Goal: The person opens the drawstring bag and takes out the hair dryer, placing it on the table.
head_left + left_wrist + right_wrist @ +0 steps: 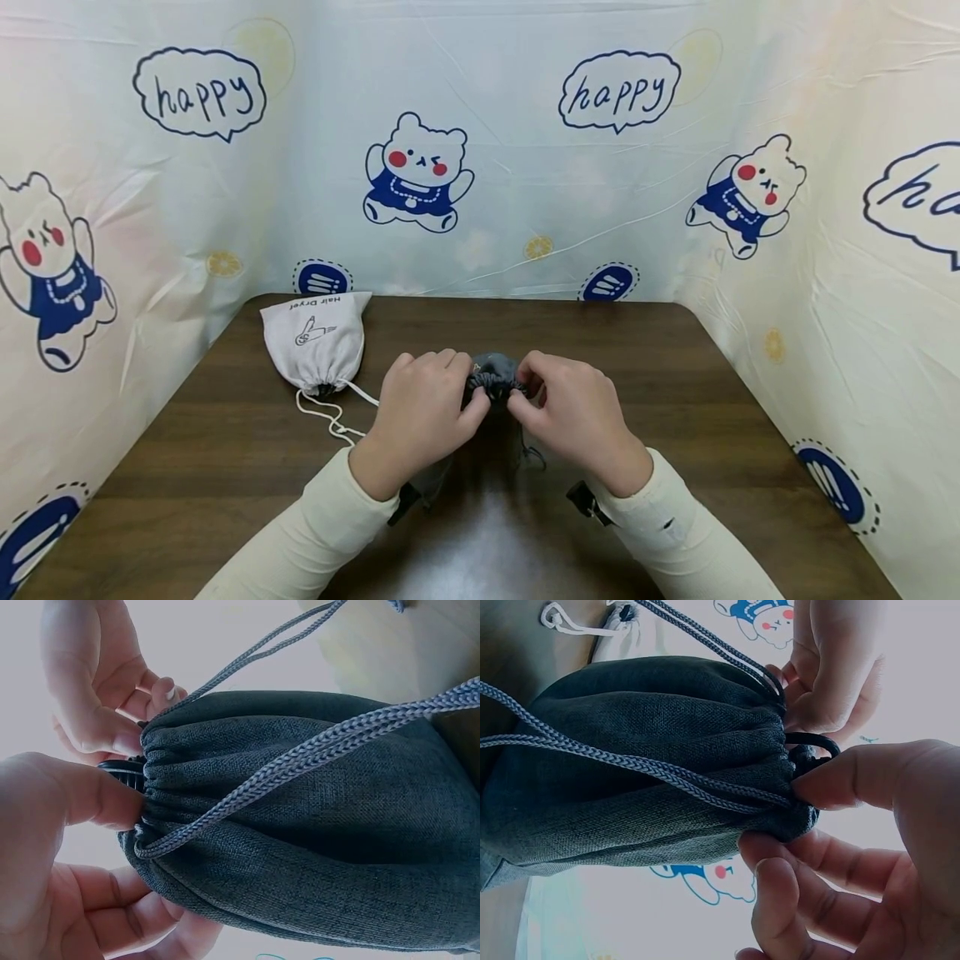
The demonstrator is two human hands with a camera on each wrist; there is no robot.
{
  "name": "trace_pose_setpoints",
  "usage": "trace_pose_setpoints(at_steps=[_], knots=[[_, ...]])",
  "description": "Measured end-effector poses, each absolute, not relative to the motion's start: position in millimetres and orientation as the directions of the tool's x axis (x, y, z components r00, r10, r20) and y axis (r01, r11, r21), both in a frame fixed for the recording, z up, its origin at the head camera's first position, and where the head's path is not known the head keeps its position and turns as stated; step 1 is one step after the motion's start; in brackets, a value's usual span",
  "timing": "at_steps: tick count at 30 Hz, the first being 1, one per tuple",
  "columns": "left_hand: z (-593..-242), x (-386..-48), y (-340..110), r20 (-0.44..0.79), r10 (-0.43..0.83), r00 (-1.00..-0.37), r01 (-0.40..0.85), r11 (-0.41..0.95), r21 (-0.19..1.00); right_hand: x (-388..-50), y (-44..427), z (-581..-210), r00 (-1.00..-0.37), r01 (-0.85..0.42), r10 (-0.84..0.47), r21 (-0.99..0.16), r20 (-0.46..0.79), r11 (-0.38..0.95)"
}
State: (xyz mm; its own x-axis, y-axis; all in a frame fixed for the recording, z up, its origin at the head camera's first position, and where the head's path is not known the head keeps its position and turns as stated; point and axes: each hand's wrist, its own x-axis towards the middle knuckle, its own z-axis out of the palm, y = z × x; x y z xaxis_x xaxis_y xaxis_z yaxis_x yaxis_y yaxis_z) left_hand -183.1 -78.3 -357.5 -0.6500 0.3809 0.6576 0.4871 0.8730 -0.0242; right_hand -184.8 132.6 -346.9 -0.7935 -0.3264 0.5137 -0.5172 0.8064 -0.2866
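A dark grey drawstring bag is gathered at its mouth, between both hands, over the middle of the table. My left hand pinches one side of the gathered mouth, thumb on the near face and fingers behind. On the opposite side, my right hand pinches the same rim between thumb and fingers. Grey drawcords trail from both sides of the neck. Out of the narrow opening pokes a loop of black cord; the rest of the bag's contents is hidden.
At the table's back left lies a white drawstring bag printed "Hair Dryer", its white cords loose toward my left wrist. The brown wooden table is enclosed by printed cloth at the back and both sides.
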Motion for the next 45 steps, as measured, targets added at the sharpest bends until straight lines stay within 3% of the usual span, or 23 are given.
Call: trace_pose_setpoints(at_steps=[16, 45], knots=[[-356.7, -184.3, -78.8, 0.645, 0.371, -0.668, 0.475, 0.88, -0.013, -184.1, 134.5, -343.5, -0.814, -0.499, -0.322, -0.298, 0.483, 0.814], [-358.0, -186.6, -83.2, 0.674, 0.366, -0.641, 0.479, 0.877, -0.02, -186.7, 139.1, -341.6, -0.829, -0.478, -0.31, -0.3, 0.465, 0.826]])
